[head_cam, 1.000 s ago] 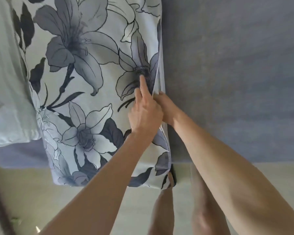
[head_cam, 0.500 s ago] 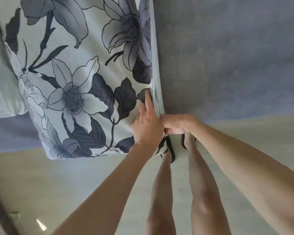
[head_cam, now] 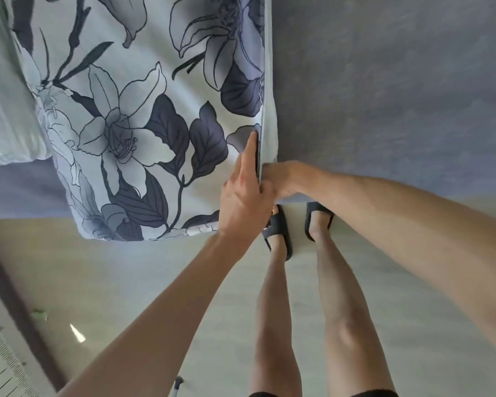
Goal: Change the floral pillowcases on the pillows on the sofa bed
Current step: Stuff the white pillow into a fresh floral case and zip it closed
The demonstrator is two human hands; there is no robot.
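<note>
A pillow in a floral pillowcase (head_cam: 143, 124), pale with dark blue lilies and leaves, lies on the grey-blue sofa bed (head_cam: 384, 90), its near corner hanging over the front edge. My left hand (head_cam: 245, 193) rests on the case near its right edge, index finger stretched along the seam. My right hand (head_cam: 281, 180) is curled at that same edge and pinches the seam of the pillowcase, just beside my left hand. What the right fingertips hold is partly hidden by the fabric.
A plain pale green pillow (head_cam: 6, 110) lies to the left, against the floral one. Beneath the sofa bed's edge is light floor (head_cam: 126, 282), where my legs and dark slippers (head_cam: 278, 230) stand. A dark strip (head_cam: 17, 310) runs along the left.
Both hands have slid along the pillowcase's right edge toward its near corner. The view has tilted down, showing more floor and my legs.
</note>
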